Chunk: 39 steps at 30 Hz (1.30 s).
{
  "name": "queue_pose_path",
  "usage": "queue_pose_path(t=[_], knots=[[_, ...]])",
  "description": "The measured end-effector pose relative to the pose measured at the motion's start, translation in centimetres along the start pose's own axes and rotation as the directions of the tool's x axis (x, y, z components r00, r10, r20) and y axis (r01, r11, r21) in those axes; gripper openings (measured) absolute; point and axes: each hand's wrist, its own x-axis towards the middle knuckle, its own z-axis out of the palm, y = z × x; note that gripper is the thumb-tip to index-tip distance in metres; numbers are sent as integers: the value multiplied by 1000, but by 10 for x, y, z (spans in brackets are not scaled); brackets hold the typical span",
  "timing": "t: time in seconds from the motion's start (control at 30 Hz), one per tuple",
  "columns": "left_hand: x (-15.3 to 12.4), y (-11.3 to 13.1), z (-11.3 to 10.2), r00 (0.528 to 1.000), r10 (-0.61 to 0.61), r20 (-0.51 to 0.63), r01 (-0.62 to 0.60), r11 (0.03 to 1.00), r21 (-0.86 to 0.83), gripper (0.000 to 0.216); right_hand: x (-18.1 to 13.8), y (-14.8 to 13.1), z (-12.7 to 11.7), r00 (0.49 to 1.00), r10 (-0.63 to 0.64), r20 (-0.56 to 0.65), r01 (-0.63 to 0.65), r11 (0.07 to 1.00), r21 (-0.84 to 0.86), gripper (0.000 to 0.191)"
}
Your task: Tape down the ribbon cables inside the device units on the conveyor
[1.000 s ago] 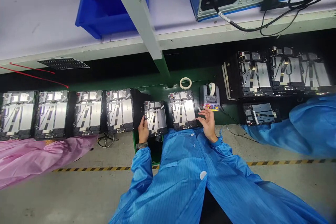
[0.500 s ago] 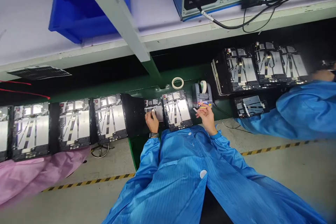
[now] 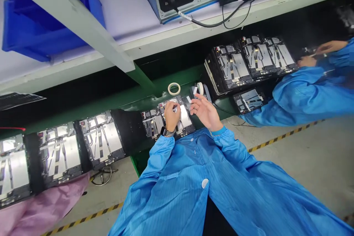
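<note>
My left hand [image 3: 172,116], with a dark watch at the wrist, is closed in a pinch over an opened tablet-like device [image 3: 187,115]; what its fingertips hold is too small to make out. My right hand [image 3: 206,113] is raised just right of that device, with short white tape strips [image 3: 188,99] at its fingertips. Behind its fingers stands a grey tape dispenser [image 3: 208,95], partly hidden, carrying a tape roll [image 3: 200,88]. A second opened device [image 3: 153,124] lies left of the first, partly behind my left forearm.
A loose tape roll [image 3: 174,89] lies on the green bench behind. More opened devices [image 3: 101,138] line the left, and a stack [image 3: 231,67] stands at right. A co-worker's blue sleeve [image 3: 304,92] reaches in there. A shelf edge [image 3: 171,38] and post [image 3: 83,25] hang above.
My left hand has moved right, from the left device onto the middle one. My right hand has risen in front of the dispenser, fingers more raised. The whole view has shifted.
</note>
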Motion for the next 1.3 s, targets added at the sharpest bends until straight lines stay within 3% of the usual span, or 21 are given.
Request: queue_pose_path(t=[0.27,0.47,0.6,0.73,0.83,0.97,1.03,1.17,1.3], knots=[[11,-22,4,1000,29,3,-29,993,116,9,-9,-28,22,994,89,70,-99,983,153,42],[15,-27,6,1000,6,11,-8,982,188,12,-9,-28,26,993,67,99,-78,991,107,44],[16,-33,0,1000,-6,1,5,980,200,13,9,-15,4,989,-120,-87,114,991,-73,32],[16,-40,-6,1000,-28,-7,29,967,252,10,30,-3,-29,909,-262,-323,188,952,-243,48],[16,-41,-6,998,-55,18,46,947,318,10,38,3,-44,886,-276,-372,175,943,-283,58],[19,-31,5,989,-89,118,36,920,390,3,41,16,-50,898,-246,-364,134,943,-306,62],[21,-23,14,984,-118,135,47,896,442,12,45,24,-53,897,-241,-370,98,926,-364,63],[26,-11,32,976,-185,119,94,838,537,30,58,38,-62,890,-326,-319,80,801,-593,54],[29,-9,32,964,-236,121,130,818,560,30,79,49,-66,916,-393,-85,125,479,-869,38]])
